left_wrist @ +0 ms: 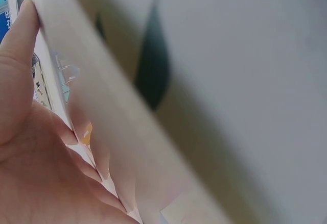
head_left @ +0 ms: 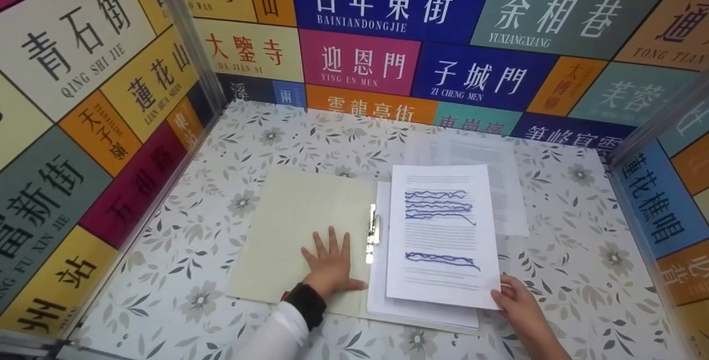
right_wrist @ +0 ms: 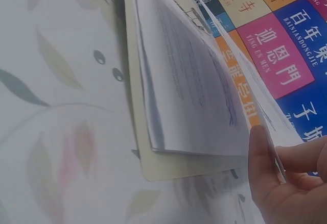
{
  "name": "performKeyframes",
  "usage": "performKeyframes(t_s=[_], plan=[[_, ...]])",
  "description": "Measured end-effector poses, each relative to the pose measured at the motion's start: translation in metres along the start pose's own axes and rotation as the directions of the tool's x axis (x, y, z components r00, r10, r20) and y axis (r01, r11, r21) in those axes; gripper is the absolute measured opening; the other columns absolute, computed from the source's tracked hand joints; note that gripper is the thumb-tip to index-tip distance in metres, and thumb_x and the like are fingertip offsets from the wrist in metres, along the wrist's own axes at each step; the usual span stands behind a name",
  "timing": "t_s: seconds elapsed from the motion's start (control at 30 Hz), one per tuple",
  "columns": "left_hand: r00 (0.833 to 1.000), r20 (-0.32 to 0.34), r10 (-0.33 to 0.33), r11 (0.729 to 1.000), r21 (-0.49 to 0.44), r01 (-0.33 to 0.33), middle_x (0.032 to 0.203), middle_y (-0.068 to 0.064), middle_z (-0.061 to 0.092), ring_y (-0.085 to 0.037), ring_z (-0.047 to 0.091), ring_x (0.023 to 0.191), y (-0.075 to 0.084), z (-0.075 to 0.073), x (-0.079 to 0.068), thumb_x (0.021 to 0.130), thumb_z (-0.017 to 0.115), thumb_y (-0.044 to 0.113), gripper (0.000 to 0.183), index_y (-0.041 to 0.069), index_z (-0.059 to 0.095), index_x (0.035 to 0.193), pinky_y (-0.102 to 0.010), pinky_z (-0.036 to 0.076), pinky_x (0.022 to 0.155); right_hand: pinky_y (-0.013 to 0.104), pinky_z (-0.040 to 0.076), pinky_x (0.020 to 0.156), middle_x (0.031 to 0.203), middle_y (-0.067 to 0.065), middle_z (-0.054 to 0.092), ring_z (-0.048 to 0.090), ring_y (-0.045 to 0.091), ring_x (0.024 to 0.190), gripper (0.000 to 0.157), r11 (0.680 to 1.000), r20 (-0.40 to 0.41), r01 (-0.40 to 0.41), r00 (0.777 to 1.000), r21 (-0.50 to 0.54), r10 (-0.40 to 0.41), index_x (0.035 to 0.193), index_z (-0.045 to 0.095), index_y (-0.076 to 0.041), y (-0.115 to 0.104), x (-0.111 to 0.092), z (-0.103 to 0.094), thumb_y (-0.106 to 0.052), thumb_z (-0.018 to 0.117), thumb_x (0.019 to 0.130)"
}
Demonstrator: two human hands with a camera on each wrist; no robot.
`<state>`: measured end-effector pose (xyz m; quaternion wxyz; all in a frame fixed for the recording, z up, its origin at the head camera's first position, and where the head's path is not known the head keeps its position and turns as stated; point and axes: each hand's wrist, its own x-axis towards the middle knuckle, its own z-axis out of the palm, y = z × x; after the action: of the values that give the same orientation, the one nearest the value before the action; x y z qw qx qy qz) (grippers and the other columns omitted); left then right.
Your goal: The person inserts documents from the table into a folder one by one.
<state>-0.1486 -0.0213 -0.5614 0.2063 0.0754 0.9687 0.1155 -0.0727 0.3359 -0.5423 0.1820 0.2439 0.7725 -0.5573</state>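
Observation:
A cream folder (head_left: 282, 221) lies opened flat, with a metal clip (head_left: 372, 232) along its fold. My left hand (head_left: 330, 265) rests on the folder's left cover, fingers spread and straight. At the lower right corner of a printed sheet (head_left: 437, 235), my right hand (head_left: 518, 300) pinches the paper between thumb and fingers. Blue scribbles cross several lines of that sheet. Beneath it, a stack of paper (head_left: 378, 293) lies on the folder's right side. In the right wrist view the pinched sheet is lifted at an angle above the stack (right_wrist: 179, 76), which also shows blue marks.
More printed pages (head_left: 507, 183), thin and see-through looking, lie behind and right of the folder. The tabletop (head_left: 183, 243) has a leaf and flower pattern. Walls (head_left: 360, 0) of coloured street-name panels enclose it at the back, left and right. A dark band (head_left: 306, 303) circles the left wrist.

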Motion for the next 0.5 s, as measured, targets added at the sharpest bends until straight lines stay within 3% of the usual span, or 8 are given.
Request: performKeyframes(t_s=[0.23,0.5], plan=[[1.000,0.004,-0.003,1.000,-0.007,0.003,0.161,-0.023,-0.003,-0.055,-0.006,0.142,-0.001,0.001,0.001,0.064,0.075,0.068,0.123,0.013,0.014,0.156,-0.077,0.006,0.106,0.047,0.046,0.101,0.144,0.033,0.039,0.053,0.037,0.124,0.051,0.998,0.030,-0.025,0.999,-0.060,0.027,0.142,0.029,0.005,0.010,0.001,0.015,-0.016,0.049,0.100],[1.000,0.007,-0.008,1.000,-0.008,0.008,0.161,-0.023,-0.003,-0.055,-0.006,0.142,0.000,0.001,0.002,0.065,0.075,0.067,0.123,0.013,0.014,0.156,-0.076,0.005,0.106,0.045,0.048,0.096,0.137,0.033,0.047,0.063,0.024,0.107,0.046,0.997,0.039,-0.021,0.999,-0.074,0.024,0.138,0.035,0.005,0.015,0.000,0.023,-0.013,0.049,0.099]])
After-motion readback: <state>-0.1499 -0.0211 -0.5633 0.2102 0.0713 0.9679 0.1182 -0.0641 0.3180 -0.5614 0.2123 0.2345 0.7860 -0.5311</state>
